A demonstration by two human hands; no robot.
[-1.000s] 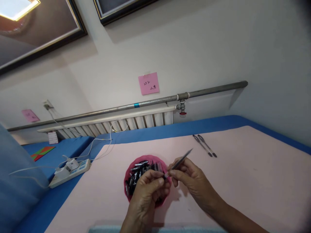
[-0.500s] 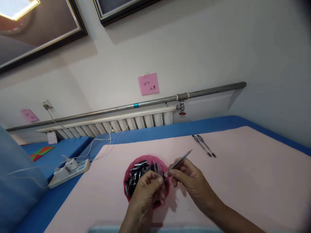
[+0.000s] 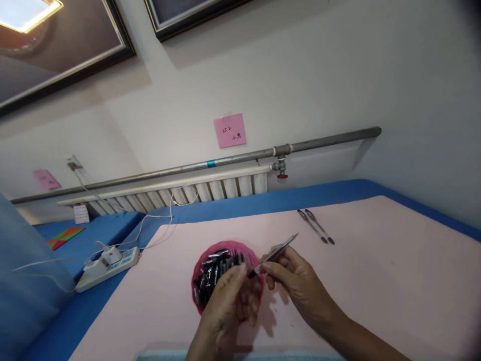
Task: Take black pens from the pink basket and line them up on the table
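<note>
My right hand (image 3: 291, 271) pinches a clear-barrelled pen (image 3: 280, 249) between thumb and fingers. The pen slants, its pointed tip up to the right and its black end down to the left. Close to that black end is my left hand (image 3: 233, 296), its fingers apart and loosely curled, with nothing visible in it. Below and behind the left hand sits a round pink basket (image 3: 214, 246) full of black pen parts (image 3: 210, 276), partly covered by this hand. Two pens (image 3: 315, 225) lie side by side on the pink sheet, beyond my right hand.
A pink sheet (image 3: 376, 265) covers most of the blue table (image 3: 338, 189). On the left lies a white power strip (image 3: 108, 268) with plugs and cables. Behind the table run a white radiator (image 3: 210, 190) and a metal pipe (image 3: 240, 159) with a red-handled valve (image 3: 281, 175).
My left fingers have come off the pen's lower end and spread, with the hand slightly lower. The black end now shows at the pen's lower left. My right hand has barely moved.
</note>
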